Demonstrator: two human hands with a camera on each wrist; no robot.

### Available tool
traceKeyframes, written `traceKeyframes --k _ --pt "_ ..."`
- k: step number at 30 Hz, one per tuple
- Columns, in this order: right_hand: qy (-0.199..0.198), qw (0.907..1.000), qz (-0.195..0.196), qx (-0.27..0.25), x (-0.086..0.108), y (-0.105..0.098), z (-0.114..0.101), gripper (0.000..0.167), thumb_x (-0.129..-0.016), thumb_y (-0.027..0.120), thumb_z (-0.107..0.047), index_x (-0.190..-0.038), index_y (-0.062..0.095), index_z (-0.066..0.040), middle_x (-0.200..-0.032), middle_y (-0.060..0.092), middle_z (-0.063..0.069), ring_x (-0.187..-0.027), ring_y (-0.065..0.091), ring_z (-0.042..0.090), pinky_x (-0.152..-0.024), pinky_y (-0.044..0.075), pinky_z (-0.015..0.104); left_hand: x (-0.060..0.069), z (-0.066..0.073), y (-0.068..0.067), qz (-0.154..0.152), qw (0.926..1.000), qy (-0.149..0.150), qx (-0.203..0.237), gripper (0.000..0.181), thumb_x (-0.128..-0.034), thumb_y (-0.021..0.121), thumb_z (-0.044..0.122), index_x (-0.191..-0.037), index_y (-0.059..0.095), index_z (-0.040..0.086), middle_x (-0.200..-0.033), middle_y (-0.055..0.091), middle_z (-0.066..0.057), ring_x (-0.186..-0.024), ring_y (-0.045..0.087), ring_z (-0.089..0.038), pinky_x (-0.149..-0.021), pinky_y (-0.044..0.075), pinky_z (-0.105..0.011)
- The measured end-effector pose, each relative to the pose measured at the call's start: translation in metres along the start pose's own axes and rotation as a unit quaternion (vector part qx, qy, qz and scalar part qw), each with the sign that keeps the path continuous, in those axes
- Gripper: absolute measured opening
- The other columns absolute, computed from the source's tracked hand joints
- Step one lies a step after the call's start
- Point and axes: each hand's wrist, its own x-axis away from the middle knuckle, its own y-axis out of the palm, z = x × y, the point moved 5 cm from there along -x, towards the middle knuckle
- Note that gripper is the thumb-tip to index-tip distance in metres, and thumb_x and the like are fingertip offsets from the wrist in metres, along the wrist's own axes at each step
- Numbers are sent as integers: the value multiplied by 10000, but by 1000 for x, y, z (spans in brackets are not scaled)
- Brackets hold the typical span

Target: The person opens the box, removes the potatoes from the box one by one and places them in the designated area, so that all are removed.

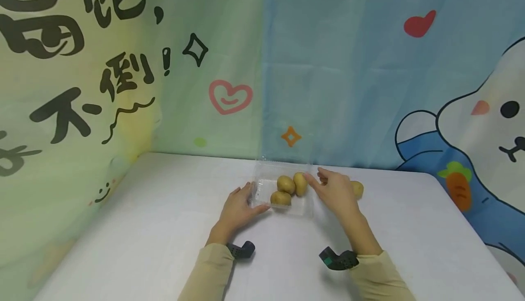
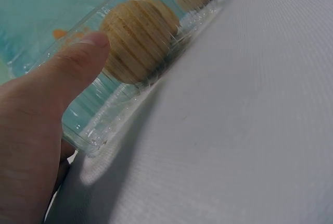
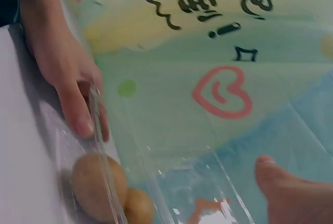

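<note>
A clear plastic box (image 1: 262, 191) sits on the table with three potatoes (image 1: 285, 184) inside. Its see-through lid appears raised at the back. My left hand (image 1: 239, 210) grips the box at its left front corner; in the left wrist view the thumb (image 2: 86, 60) presses the wall in front of a potato (image 2: 132, 41). At the box's right side is my right hand (image 1: 337, 192), its thumb close to the rightmost potato inside. The right wrist view shows that thumb (image 3: 286, 187) extended beside the box, with nothing seen in its grasp.
Another potato (image 1: 357, 189) lies on the white table (image 1: 164, 228) just right of my right hand, partly hidden by it. A printed cloth backdrop (image 1: 328, 87) rises directly behind the table. Each wrist wears a dark camera mount (image 1: 339, 260).
</note>
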Motion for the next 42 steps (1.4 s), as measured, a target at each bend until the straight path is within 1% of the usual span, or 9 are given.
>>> traceKeyframes --k 2,5,8,10,12,22,28,36,42 --pt "-171 9991 -217 318 -3 9 -9 741 -917 457 -609 -1299 560 17 -1119 680 204 -991 646 364 -862 520 498 0 -1 0 3 10000 -37 27 912 -767 656 624 -1430 414 46 -1451 447 -162 -1306 425 -434 -1103 359 -507" --pt "-215 9965 -501 629 -4 23 -17 705 -927 431 -609 -1188 638 13 -829 686 140 -748 631 279 -664 512 391 -1 -1 0 -21 9999 -76 97 920 -765 652 633 -1433 410 48 -1452 446 -161 -1308 422 -437 -1102 360 -510" --pt "-111 9959 -616 650 -2 36 -24 664 -924 438 -610 -867 697 0 -567 517 43 -536 495 190 -497 386 297 -1 -1 0 -35 9999 -64 115 924 -768 644 643 -1435 407 49 -1454 443 -162 -1309 422 -434 -1104 359 -508" --pt "-71 9962 -657 575 0 43 -29 658 -912 446 -626 -656 619 -45 -525 446 11 -498 450 168 -458 342 275 -1 0 0 -20 9999 -31 106 919 -769 646 639 -1432 411 48 -1450 445 -168 -1305 426 -437 -1103 358 -511" --pt "-56 9957 -698 613 1 50 -33 672 -894 452 -650 -548 559 -84 -502 447 5 -486 455 171 -438 339 275 0 1 -2 -4 10000 -14 92 911 -769 653 628 -1430 415 49 -1446 448 -171 -1300 429 -442 -1098 362 -517" --pt "104 9943 -845 639 -2 75 -38 552 -819 615 -587 -529 595 -117 -506 536 -4 -502 517 182 -459 411 286 2 -3 2 -100 9999 -56 -9 918 -778 627 651 -1439 402 55 -1462 432 -156 -1323 414 -417 -1118 345 -492" --pt "100 9957 -772 499 -7 78 -38 549 -795 661 -541 -467 474 -143 -473 478 -13 -507 488 189 -450 372 269 -1 -3 2 -51 10000 -2 -53 914 -781 627 644 -1439 401 50 -1460 432 -162 -1320 419 -413 -1120 343 -488" --pt "72 9966 -754 323 -8 81 -32 525 -796 663 -517 -476 509 -130 -469 437 -21 -483 449 160 -421 335 238 -1 -1 1 -68 9999 123 -70 906 -785 633 632 -1431 410 37 -1450 440 -175 -1328 431 -370 -1141 320 -462" --pt "-61 9979 -615 178 -6 82 -31 547 -795 677 -538 -476 468 -146 -462 401 -36 -476 406 141 -411 296 238 -1 -3 2 -73 9999 61 -140 905 -787 631 631 -1433 407 39 -1454 440 -165 -1328 426 -380 -1132 332 -466"
